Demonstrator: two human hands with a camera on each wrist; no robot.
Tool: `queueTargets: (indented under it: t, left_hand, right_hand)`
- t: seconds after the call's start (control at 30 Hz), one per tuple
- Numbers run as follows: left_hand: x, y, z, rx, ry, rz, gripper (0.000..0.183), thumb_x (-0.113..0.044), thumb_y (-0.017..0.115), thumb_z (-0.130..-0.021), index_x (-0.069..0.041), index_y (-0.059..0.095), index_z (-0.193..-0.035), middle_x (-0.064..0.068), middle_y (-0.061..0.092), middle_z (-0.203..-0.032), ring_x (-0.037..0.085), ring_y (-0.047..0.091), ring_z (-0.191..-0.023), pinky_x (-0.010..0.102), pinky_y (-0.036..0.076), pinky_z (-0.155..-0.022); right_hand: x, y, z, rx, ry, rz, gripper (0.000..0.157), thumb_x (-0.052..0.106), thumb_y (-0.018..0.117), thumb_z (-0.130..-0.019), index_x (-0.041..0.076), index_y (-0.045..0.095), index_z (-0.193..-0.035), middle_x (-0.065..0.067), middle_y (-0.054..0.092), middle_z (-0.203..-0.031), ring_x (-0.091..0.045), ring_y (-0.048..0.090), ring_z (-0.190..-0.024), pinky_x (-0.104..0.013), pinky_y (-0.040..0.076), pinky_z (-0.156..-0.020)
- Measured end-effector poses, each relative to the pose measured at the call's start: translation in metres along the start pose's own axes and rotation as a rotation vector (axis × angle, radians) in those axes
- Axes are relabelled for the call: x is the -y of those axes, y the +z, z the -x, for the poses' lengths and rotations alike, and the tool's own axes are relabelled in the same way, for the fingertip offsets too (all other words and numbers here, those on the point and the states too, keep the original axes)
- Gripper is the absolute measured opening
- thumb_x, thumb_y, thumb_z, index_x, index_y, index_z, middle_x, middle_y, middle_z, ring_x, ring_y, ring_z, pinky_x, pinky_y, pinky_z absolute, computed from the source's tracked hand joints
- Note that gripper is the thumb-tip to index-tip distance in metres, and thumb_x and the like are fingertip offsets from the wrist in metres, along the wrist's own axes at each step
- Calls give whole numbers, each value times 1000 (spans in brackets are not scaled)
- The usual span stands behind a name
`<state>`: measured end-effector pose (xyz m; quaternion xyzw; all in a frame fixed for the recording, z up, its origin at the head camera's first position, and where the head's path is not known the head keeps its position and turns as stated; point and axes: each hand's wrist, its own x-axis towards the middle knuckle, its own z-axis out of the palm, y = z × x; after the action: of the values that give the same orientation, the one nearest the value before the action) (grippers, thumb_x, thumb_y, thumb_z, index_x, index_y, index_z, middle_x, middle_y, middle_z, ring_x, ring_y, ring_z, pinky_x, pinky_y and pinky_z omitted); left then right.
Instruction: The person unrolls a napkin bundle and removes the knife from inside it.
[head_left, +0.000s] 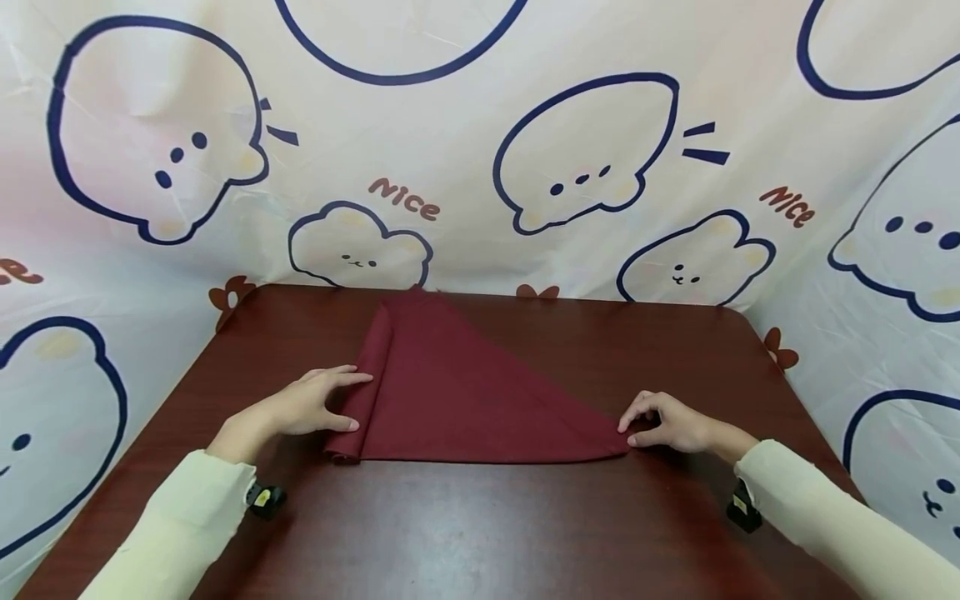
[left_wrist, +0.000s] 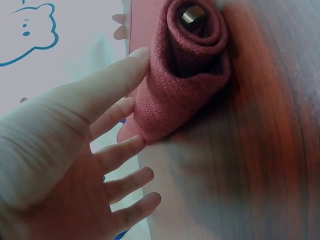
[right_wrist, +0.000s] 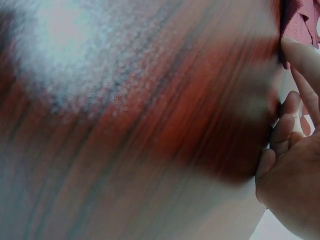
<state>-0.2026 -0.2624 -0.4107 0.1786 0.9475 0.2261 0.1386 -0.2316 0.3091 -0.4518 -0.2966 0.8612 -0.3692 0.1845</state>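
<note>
Fingers (left_wrist: 120,154) of the left hand (head_left: 307,406) rest apart against the roll (head_left: 375,346), its long axis running near to far at the left of the red cloth (head_left: 457,392) on the table (head_left: 465,525); the right hand (head_left: 681,427) pinches the cloth's near right corner.

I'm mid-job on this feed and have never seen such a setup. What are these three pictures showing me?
There's no machine: a person works with a bare left hand and right hand. The wide picture comes from a head-worn camera looking forward and down; the two close-ups come from small cameras, one on each wrist. On the dark brown table lies a dark red cloth, its left side wound into a roll. The left hand rests on that roll, while the right pinches the cloth's right corner. In the left wrist view, a shiny object shows in the roll's end; I can't tell what it is.
</note>
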Motion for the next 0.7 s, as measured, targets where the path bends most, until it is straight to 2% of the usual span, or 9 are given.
queueTargets:
  t: [0.2, 0.37, 0.53, 0.7]
  left_hand:
    - [5, -1, 0, 6, 8, 20, 72, -29, 83, -83, -8, 53, -146, 33, 39, -154, 56, 34, -141, 73, 35, -107]
    - [3, -1, 1, 12, 21, 33, 73, -29, 83, -83, -6, 54, -145, 34, 39, -153, 56, 35, -140, 72, 35, -107]
    - [-7, -2, 0, 1, 16, -2, 71, -31, 83, -83, -8, 56, -143, 31, 41, -154, 56, 34, -140, 73, 35, -107]
    - [-23, 2, -3, -23, 17, -44, 69, -31, 82, -84, -11, 56, -144, 27, 39, -157, 53, 32, -142, 74, 34, -106]
  right_hand:
    - [0, 2, 1, 13, 1, -15, 13, 18, 78, -89, 12, 77, -100, -8, 63, -100, -10, 51, -92, -25, 41, -80]
    - [0, 2, 1, 8, 3, -12, 12, 17, 78, -88, 12, 77, -99, -8, 63, -99, -9, 51, -91, -25, 41, -79]
    - [-1, 0, 2, 10, -1, -12, 12, 17, 78, -88, 12, 77, -99, -8, 63, -99, -8, 52, -92, -24, 42, -80]
    - [-2, 0, 2, 14, -6, -13, 12, 18, 78, -88, 12, 77, -99, -8, 63, -99, -7, 51, -92, -24, 41, -80]
